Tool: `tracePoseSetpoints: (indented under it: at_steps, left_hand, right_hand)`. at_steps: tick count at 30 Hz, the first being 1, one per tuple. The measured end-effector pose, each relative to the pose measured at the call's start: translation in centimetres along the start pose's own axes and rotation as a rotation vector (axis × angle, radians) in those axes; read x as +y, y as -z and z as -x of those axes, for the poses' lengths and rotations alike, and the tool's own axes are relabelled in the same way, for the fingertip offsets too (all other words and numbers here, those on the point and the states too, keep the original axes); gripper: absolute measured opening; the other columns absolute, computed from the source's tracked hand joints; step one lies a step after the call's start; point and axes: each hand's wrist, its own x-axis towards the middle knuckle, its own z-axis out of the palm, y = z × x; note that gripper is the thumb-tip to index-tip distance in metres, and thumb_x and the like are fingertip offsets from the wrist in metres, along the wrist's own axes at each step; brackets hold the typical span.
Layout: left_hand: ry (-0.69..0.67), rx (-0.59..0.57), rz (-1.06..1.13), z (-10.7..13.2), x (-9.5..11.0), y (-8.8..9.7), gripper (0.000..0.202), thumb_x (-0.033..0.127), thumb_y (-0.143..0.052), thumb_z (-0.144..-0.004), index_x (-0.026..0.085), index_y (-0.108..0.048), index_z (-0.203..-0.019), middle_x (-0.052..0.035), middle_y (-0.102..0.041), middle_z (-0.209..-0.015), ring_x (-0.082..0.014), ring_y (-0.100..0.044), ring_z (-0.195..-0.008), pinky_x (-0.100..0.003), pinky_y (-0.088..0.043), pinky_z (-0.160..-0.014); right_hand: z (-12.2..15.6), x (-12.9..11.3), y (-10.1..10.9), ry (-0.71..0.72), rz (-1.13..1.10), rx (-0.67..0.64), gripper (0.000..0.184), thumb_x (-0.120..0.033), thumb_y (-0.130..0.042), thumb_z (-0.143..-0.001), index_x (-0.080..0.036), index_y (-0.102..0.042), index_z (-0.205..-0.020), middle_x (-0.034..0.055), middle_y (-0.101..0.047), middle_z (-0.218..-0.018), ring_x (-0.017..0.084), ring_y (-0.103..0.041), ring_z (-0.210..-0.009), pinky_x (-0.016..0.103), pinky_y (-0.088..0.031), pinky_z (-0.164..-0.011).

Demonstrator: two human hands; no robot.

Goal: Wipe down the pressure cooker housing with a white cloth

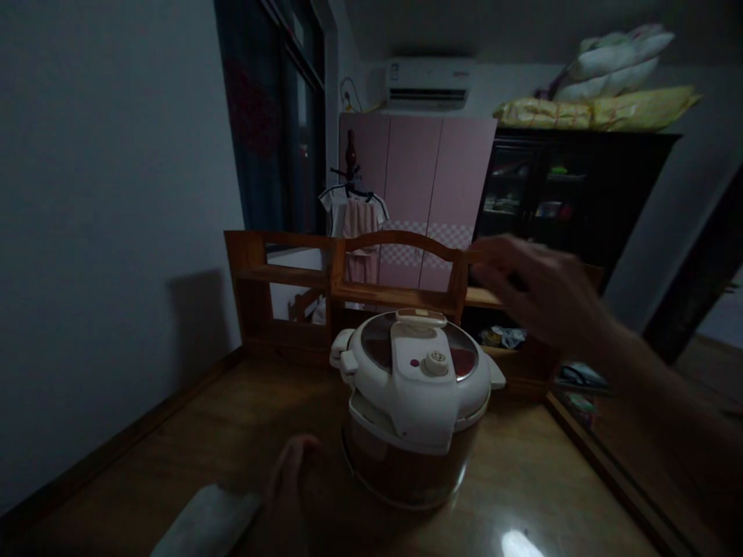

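Dim room, contents as seen: one wooden tabletop (pixel 279 410), which extended beneath both sets of fingers; one pale wall (pixel 116 193), which rose well to the left of the left hand (pixel 290 476); one pressure cooker (pixel 423 418), white above and brown below, which stood upright on the tabletop, to the right of the left fingers, and below and to the left of the right hand (pixel 537 275); its lid (pixel 371 379), in place, apart from the right fingers; one round knob (pixel 436 362) on that lid, lower than the right fingertips; right fingers, raised, loosely bent and spread from the palm, which pointed leftward with nothing visible in their hold; left fingers, low and dim, partly curled, whose grip could not be told; one pale cloth-like item (pixel 206 518), which lay just beside the left fingers, on their left; one wooden shelf unit (pixel 400 294), beyond both sets of fingers; one pink wardrobe (pixel 412 170), farther beyond them; one dark cabinet (pixel 534 186), behind the right fingers, with yellow bundles (pixel 546 114) on top
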Motion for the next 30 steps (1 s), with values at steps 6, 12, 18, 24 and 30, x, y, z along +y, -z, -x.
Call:
tracePoseSetpoints:
  at_steps: [6, 12, 18, 24, 30]
  left_hand:
    - [-0.281, 0.045, 0.163, -12.1, 7.1, -1.0, 0.044, 0.051, -0.061, -0.086, 0.021, -0.058, -0.118, -0.0068, -0.058, -0.125, -0.0206, -0.056, -0.117, -0.034, -0.044, -0.102]
    - [-0.201, -0.300, 0.011, -16.4, 7.2, -3.6, 0.056, 0.056, -0.062, -0.083, 0.019, -0.055, -0.126, -0.0083, -0.056, -0.132, -0.0223, -0.052, -0.122, -0.032, -0.039, -0.104]
    - [-0.232, -0.390, -0.033, -17.9, 5.9, -4.7, 0.052, 0.057, -0.057, -0.086, 0.017, -0.062, -0.119, -0.0074, -0.061, -0.123, -0.0231, -0.055, -0.115, -0.030, -0.039, -0.099]
    - [-0.290, -0.351, -0.038, -18.6, 4.8, -5.1, 0.047, 0.057, -0.052, -0.089, 0.016, -0.062, -0.111, -0.0065, -0.064, -0.109, -0.0207, -0.058, -0.101, -0.028, -0.042, -0.087]
    - [-0.320, -0.348, -0.049, -19.1, 4.5, -4.9, 0.047, 0.057, -0.050, -0.090, 0.015, -0.061, -0.111, -0.0069, -0.063, -0.110, -0.0199, -0.057, -0.102, -0.028, -0.042, -0.089]
  right_hand:
    - [-0.8, -0.8, -10.7, 0.042, 0.070, -0.319, 0.056, -0.066, -0.029, -0.098, -0.019, -0.056, -0.113, 0.0078, -0.063, -0.102, 0.023, -0.062, -0.090, 0.031, -0.040, -0.070]
    - [-0.5, -0.9, -13.7, 0.033, 0.065, -0.348, 0.056, -0.067, -0.026, -0.098, -0.019, -0.054, -0.101, 0.0057, -0.067, -0.089, 0.024, -0.066, -0.077, 0.031, -0.025, -0.059]
    - [-1.0, -0.5, -13.7, 0.079, 0.044, -0.348, 0.055, -0.065, -0.028, -0.098, -0.017, -0.054, -0.099, 0.0067, -0.067, -0.085, 0.023, -0.065, -0.073, 0.031, -0.020, -0.060]
    - [-1.1, -0.5, -14.0, 0.078, -0.030, -0.369, 0.052, -0.063, -0.030, -0.099, -0.016, -0.053, -0.103, 0.0063, -0.067, -0.087, 0.021, -0.066, -0.077, 0.030, -0.023, -0.061]
    - [-0.9, -0.2, -14.5, 0.059, -0.046, -0.368, 0.051, -0.063, -0.029, -0.099, -0.018, -0.052, -0.103, 0.0059, -0.067, -0.089, 0.023, -0.066, -0.081, 0.031, -0.025, -0.062]
